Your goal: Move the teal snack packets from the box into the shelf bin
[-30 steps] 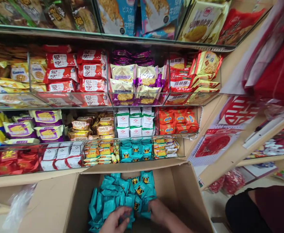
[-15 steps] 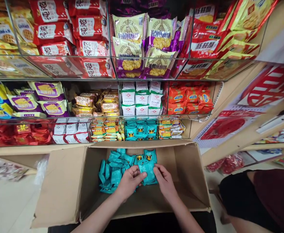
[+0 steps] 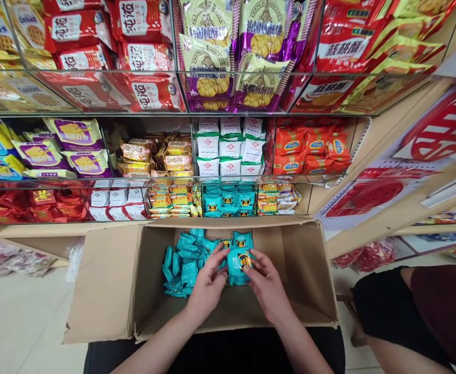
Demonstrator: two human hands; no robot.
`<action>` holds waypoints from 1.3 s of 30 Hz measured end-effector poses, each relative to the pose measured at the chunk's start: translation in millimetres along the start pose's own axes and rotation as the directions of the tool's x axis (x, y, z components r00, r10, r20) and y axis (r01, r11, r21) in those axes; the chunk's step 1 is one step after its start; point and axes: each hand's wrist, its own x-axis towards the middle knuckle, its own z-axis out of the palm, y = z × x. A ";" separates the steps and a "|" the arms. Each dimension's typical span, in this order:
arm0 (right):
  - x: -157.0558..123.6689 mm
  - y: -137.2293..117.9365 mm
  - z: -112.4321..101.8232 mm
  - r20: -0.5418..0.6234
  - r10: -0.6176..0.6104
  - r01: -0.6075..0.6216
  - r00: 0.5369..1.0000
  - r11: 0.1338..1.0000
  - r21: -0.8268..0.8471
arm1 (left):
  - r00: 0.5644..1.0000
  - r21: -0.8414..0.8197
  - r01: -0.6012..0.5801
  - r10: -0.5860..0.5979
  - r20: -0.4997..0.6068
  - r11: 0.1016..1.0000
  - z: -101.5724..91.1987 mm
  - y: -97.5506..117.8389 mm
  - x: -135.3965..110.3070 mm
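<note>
A small teal snack packet (image 3: 235, 262) with a black and yellow round emblem faces me, just above the inside of an open cardboard box (image 3: 286, 309). My right hand (image 3: 269, 283) grips its right side, thumb on the front and fingers behind. Beside its left edge is my left hand (image 3: 209, 283), fingers curved and apart from the thumb; whether a fingertip touches the packet is hard to see. A loose heap of the same teal packets (image 3: 184, 267) lies in the left half of the box. Another such packet (image 3: 243, 239) rests behind the held one, emblem showing.
Shelf compartments with clear fronts hold packaged biscuits, among them teal packets (image 3: 228, 200), white packets (image 3: 230, 148) and orange-red packets (image 3: 303, 148). The box's left flap (image 3: 103, 283) is folded outward. A person in dark shorts (image 3: 395, 306) is close by on the right.
The packet has turned from its plain printed side to its emblem side. My left hand has loosened from its edge, while my right thumb now presses on its front. The view has shifted slightly.
</note>
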 end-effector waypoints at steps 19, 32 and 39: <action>6.8 6.5 -26.8 0.143 -0.095 0.146 0.985 0.901 -0.408 | 0.989 0.295 -0.143 0.146 0.013 0.945 -17.4 42.8 24.1; 12.8 30.7 -105.1 0.024 -0.153 0.122 0.988 0.680 -0.723 | 0.889 0.889 -0.458 0.033 0.458 0.019 -12.1 65.7 200.8; 15.8 26.6 -102.6 0.052 -0.051 0.073 0.997 0.728 -0.681 | 0.915 0.913 -0.395 -0.126 0.383 -0.098 -1.4 63.8 228.3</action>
